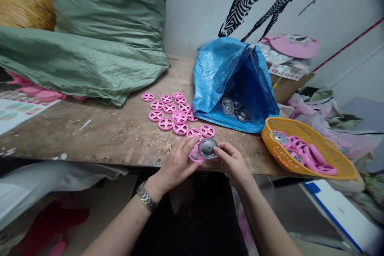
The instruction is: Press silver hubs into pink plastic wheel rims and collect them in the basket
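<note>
At table | left hand: pink wheel | right hand: grey disc

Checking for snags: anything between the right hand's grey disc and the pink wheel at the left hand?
Nothing visible. The grey disc, in the right hand, partly covers the pink wheel at the left hand; whether they touch, I cannot tell.

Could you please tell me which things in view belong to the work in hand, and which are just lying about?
Seemingly in use:
- left hand, at a pink wheel
- right hand, holding a grey disc
- loose pink wheels
- blue bag of grey parts
- yellow basket

Probably just lying about:
- green sack
- pink visor
- white scrap
</note>
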